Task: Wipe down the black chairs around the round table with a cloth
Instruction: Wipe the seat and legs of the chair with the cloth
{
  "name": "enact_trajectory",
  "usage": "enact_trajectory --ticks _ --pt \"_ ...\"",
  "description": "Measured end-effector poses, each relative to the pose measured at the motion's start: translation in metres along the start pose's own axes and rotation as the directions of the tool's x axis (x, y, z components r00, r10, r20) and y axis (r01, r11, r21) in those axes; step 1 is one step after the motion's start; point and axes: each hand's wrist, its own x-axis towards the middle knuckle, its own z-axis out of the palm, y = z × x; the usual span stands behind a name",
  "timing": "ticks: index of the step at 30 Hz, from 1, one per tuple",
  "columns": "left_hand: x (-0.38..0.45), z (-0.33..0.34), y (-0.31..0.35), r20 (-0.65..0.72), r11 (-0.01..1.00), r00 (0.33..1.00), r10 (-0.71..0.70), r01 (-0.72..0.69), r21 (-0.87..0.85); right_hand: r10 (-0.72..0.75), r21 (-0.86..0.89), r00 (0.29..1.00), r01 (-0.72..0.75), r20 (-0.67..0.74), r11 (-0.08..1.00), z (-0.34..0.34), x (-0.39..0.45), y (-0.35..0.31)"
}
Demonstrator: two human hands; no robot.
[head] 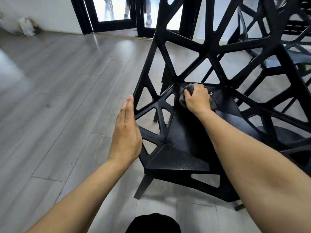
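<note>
nearest, the left hand (126,132) is held flat and empty, fingers together, against the outer left edge of the black chair (181,148), where the latticed side meets the seat. farther in, the right hand (197,98) is closed on a grey cloth (182,100), pressed onto the seat at its back corner, just under the backrest lattice. from that hand the unwiped-looking seat panel runs back toward the person, its long axis near to far (so a pull toward the body is judged the natural stroke). beyond, a second black chair (276,61) is seen to the right.
</note>
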Motion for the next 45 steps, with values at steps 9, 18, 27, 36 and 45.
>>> enact_trajectory --ticks 9,18,27,36,45 --pt "0.001 0.003 0.001 -0.010 1.000 1.000 -0.013 0.013 0.010 -0.329 0.161 0.935 0.307 0.134 0.938 0.005 -0.035 -0.006" --pt "0.004 -0.003 0.001 -0.005 1.000 1.000 -0.008 0.008 -0.029 -0.228 0.511 0.955 0.102 0.190 0.854 -0.030 -0.130 -0.071" --pt "0.011 -0.010 0.012 -0.069 0.991 0.989 -0.132 0.129 -0.047 -0.376 0.231 0.927 0.364 0.008 0.902 -0.035 -0.229 -0.078" --pt "-0.015 0.017 0.026 0.175 0.869 0.909 0.379 -0.414 0.272 0.040 -0.013 0.980 -0.044 -0.196 0.999 -0.129 -0.230 0.058" --pt "-0.028 0.023 0.033 0.395 0.881 0.876 0.279 -0.396 0.257 -0.192 0.068 0.949 0.215 -0.251 0.974 -0.075 -0.264 -0.013"
